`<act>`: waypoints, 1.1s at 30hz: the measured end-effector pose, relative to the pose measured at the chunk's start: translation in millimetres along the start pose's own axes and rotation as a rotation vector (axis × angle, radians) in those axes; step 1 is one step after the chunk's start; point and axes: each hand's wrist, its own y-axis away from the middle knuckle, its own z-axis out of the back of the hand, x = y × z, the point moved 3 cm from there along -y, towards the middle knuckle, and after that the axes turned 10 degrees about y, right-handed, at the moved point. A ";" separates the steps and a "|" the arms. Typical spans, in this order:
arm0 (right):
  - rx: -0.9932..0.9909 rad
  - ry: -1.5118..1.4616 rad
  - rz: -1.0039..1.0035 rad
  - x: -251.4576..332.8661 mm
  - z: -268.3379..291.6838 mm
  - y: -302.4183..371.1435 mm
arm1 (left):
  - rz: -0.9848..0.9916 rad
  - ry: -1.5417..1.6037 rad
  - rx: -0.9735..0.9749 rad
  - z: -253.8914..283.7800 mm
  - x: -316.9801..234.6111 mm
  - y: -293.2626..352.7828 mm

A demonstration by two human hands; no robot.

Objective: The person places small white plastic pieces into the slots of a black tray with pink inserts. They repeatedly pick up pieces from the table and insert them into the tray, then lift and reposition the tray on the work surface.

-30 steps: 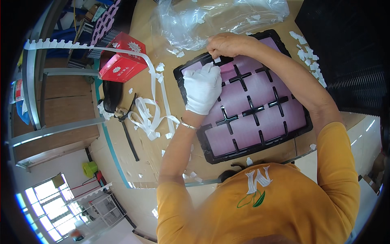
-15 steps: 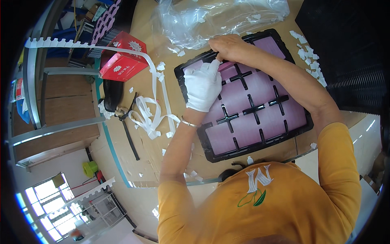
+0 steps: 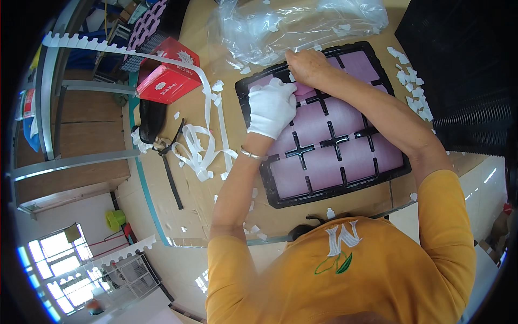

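One tray (image 3: 334, 140), fingers (image 3: 295, 66) at far edge

The fingertips of the gloved left hand (image 3: 271, 108) curl out of sight, as do those of the bare right hand (image 3: 309, 67), so what each grips cannot be told, and hands and right forearm cover parts of the black tray (image 3: 268, 183) and its purple lining (image 3: 334, 171). The upper edge cuts off the clear plastic bag (image 3: 302, 29), the black ridged stack (image 3: 458, 81) fades into the dark rim, and a reddish thing (image 3: 94, 307) at lower left is too blurred to identify.
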 end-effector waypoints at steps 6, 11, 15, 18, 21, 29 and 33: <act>-0.369 -0.270 0.101 -12.1 23.6 23.4 | 0.196 0.202 -0.610 66.0 32.5 4.2; -0.372 -0.372 0.066 -4.8 72.5 24.4 | 0.319 0.643 -1.145 153.8 114.5 -3.0; -0.449 -0.478 0.146 24.8 101.0 8.3 | 0.230 1.166 -0.761 195.2 114.7 -25.4; -0.470 -0.693 0.153 60.4 124.5 -14.4 | 0.297 1.164 -0.842 188.4 105.9 -26.2; -0.461 -0.936 0.202 94.2 140.3 -50.8 | 0.331 1.160 -0.860 189.7 81.6 -12.8; -0.350 -0.840 0.173 148.9 175.4 -61.4 | 0.204 0.866 -0.933 186.7 67.3 -2.5; -0.407 -0.749 0.087 159.8 178.8 -54.5 | 0.175 0.132 -1.025 190.3 60.6 -3.7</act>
